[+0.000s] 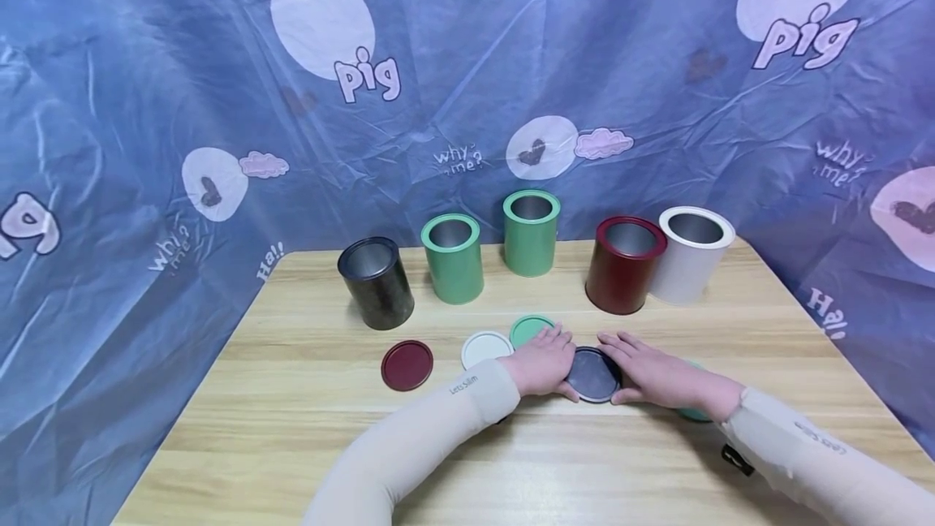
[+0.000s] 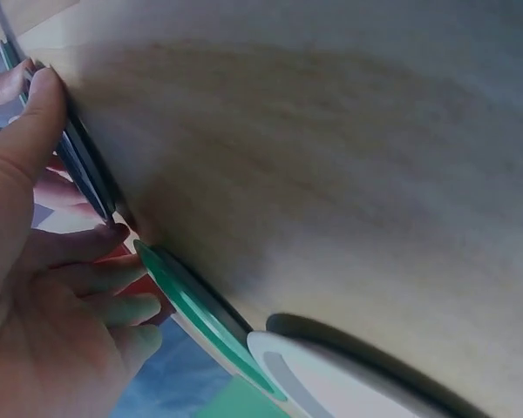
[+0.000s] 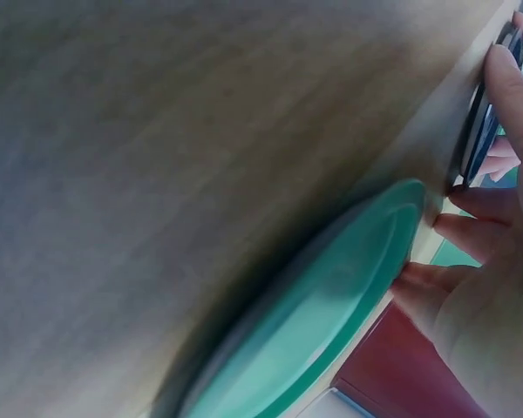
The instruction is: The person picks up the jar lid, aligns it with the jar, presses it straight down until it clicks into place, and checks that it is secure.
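Note:
A round black lid [image 1: 593, 376] lies flat between the two hands near the table's middle. My left hand [image 1: 540, 360] holds its left edge, thumb on the near side and index finger on the far side, as the left wrist view shows. On the opposite edge my right hand [image 1: 661, 372] grips the same lid between thumb and fingers. One green lid [image 1: 532, 327] lies just behind the left hand, beside a white lid [image 1: 487, 347]. Another green lid [image 3: 331, 305] sits under the right hand and wrist, mostly hidden in the head view.
A dark red lid [image 1: 407, 365] lies to the left. Along the back stand open cans: black [image 1: 380, 291], green [image 1: 456, 270], a second green [image 1: 530, 242], dark red [image 1: 621, 278] and white [image 1: 682, 270]. A blue printed cloth [image 1: 438, 63] hangs behind the wooden table [image 1: 277, 428].

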Motion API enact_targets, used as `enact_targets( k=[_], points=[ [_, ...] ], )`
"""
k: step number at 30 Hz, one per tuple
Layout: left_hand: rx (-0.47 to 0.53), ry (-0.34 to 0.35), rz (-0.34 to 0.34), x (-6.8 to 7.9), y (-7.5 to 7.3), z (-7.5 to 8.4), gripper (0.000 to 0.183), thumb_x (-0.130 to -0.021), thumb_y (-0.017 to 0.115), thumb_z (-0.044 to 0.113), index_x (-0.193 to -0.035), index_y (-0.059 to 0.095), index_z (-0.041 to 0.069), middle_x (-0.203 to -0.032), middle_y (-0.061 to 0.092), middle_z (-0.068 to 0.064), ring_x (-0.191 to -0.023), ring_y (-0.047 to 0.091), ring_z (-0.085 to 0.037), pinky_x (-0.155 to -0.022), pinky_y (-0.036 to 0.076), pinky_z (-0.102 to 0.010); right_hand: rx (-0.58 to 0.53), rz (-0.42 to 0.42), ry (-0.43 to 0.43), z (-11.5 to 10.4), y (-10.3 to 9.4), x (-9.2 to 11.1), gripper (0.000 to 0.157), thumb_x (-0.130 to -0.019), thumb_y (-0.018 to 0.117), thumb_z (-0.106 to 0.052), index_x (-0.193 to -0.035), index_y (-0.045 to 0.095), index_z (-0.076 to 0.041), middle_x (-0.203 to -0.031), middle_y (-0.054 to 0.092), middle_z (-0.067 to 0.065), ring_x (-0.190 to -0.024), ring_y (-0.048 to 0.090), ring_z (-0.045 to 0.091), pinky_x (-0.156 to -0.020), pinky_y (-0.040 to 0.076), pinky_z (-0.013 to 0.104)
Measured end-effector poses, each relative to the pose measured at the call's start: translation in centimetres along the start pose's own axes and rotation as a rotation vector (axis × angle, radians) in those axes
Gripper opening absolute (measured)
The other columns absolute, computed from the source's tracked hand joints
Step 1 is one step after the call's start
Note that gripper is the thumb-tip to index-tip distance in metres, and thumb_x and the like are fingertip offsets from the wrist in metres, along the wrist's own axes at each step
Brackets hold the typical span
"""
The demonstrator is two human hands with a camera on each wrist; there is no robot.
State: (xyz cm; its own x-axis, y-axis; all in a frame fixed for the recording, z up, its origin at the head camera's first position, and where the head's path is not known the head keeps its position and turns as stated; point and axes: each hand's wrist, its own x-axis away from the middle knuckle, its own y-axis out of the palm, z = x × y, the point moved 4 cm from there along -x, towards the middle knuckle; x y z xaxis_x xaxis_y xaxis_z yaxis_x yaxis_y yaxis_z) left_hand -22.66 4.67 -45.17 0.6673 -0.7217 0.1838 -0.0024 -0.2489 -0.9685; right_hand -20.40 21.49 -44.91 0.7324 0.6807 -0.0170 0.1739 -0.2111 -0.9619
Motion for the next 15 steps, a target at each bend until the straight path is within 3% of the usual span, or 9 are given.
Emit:
enact_targets(
  k=[10, 15],
  points=[
    [0.001, 0.011, -0.002, -0.26, -0.25, -0.37, 0.081, -0.084, 0.058, 0.064, -0.141, 0.046, 0.007, -0.146, 0.048, -0.006, -0.141, 0.037, -0.022, -0.118, 0.028, -0.03, -0.037, 0.063, 0.012, 0.23, -0.11, 0.19, 0.075, -0.087, 0.067, -0.045, -0.137, 0.044, 0.007, -0.14, 0.049, 0.026, -0.127, 0.045, 0.051, -0.098, 0.044, 0.059],
    [0.055, 0.02, 0.03, -0.14, -0.74, -0.83, 0.081, -0.082, 0.061, 0.063, -0.139, 0.048, 0.006, -0.143, 0.052, -0.006, -0.14, 0.039, -0.023, -0.117, 0.029, -0.033, -0.052, 0.107, -0.006, 0.06, -0.42, 0.08, 0.075, -0.087, 0.069, -0.043, -0.138, 0.043, 0.006, -0.139, 0.05, 0.024, -0.128, 0.047, 0.045, -0.098, 0.044, 0.057]
  ],
)
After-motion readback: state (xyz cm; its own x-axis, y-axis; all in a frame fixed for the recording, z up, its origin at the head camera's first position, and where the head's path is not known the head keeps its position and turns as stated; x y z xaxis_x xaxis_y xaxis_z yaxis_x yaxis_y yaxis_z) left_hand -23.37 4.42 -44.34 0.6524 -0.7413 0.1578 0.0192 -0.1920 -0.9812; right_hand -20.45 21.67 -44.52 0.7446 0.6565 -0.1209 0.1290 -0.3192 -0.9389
